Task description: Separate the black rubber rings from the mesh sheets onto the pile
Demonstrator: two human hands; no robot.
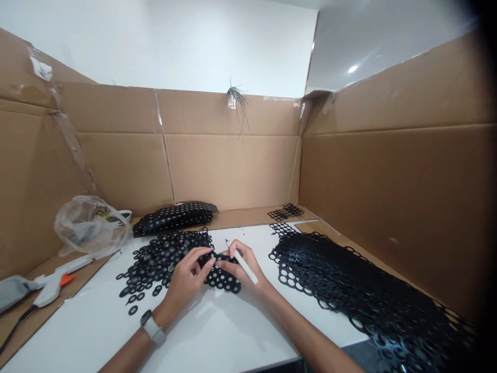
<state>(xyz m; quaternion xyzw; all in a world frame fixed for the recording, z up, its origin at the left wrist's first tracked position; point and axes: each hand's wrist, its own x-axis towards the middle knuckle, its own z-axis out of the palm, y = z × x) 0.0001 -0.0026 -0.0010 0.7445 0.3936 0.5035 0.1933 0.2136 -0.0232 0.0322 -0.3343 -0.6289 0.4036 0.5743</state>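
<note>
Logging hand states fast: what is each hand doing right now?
Left hand: fingers pinching the small black perforated sheet on the white table.
Right hand: holding a white pen-like tool, fingertips on the same sheet.

Left hand [186,280] and right hand [243,267] together, fingertips pinched, forearms converging

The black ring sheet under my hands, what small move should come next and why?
Probably bring the tip of the white tool in the right hand down onto the black ring sheet. The left hand pinches its edge, which steadies it, and a pile of loose rings lies just left.
</note>
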